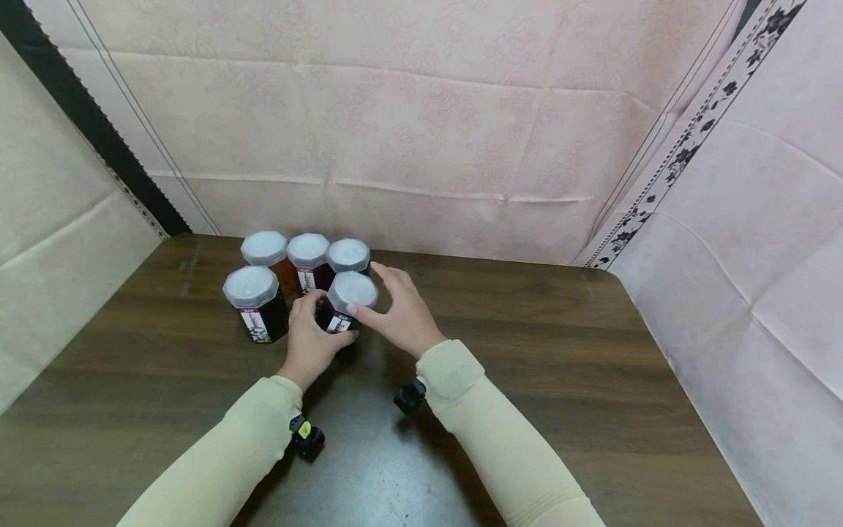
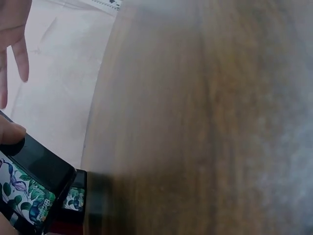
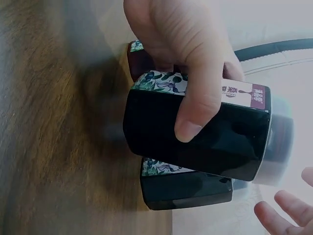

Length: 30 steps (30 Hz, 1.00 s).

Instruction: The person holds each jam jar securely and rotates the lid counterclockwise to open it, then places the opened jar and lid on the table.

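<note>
My left hand (image 1: 311, 342) grips a dark faceted jar (image 3: 195, 132) with a pale translucent lid and a leaf-patterned label; its thumb presses on the dark side. This jar leans slightly in the wrist views, and I cannot tell whether its base touches the table. Beside the lid, on the right, my right hand (image 1: 403, 313) has its fingers spread, and in the right wrist view a gap shows between its fingertips (image 3: 274, 215) and the jar. Close behind and left stand several similar jars, among them a front-left jar (image 1: 253, 304) with a white label.
The jars, including a back-left one (image 1: 265, 249), a back-middle one (image 1: 309, 252) and a back-right one (image 1: 349, 255), are grouped toward the far left of the brown wooden table (image 1: 527, 410). Pale cloth walls (image 1: 421, 132) rise behind and on both sides.
</note>
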Tool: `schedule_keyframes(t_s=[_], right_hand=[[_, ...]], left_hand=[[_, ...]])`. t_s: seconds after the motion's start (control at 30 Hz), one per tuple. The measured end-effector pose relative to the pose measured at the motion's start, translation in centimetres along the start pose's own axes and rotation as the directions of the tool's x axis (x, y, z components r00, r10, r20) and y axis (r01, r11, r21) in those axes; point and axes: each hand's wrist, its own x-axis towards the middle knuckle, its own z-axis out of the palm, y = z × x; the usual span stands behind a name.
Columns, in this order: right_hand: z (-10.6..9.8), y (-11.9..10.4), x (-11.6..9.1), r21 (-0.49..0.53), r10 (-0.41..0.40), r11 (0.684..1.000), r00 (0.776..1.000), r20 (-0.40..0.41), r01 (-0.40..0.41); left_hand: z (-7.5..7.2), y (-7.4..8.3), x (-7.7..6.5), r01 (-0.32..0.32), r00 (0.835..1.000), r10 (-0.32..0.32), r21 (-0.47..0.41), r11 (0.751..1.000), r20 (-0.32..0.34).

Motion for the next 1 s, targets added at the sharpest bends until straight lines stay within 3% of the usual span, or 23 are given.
schedule_keyframes(t_s=[0.33,0.7,1.0], right_hand=[[-0.5,-0.1,-0.3,-0.169,-0.022,0.986,0.998,-0.057,0.012],[-1.1,0.1,-1.2,-0.268,-0.045,0.963,0.996,-0.079,0.022],[-1.4,0.1,-2.0,-0.326,-0.007,0.945,0.998,-0.069,-0.016]], left_hand=[[0.7,0.4,-0.6,-0.153,0.988,0.155,0.076,0.985,-0.027],[1.3,1.5,-1.3,-0.217,0.974,0.223,0.123,0.968,-0.031],[2.1,2.2,-1.8,-0.269,0.958,0.280,0.168,0.949,-0.051]])
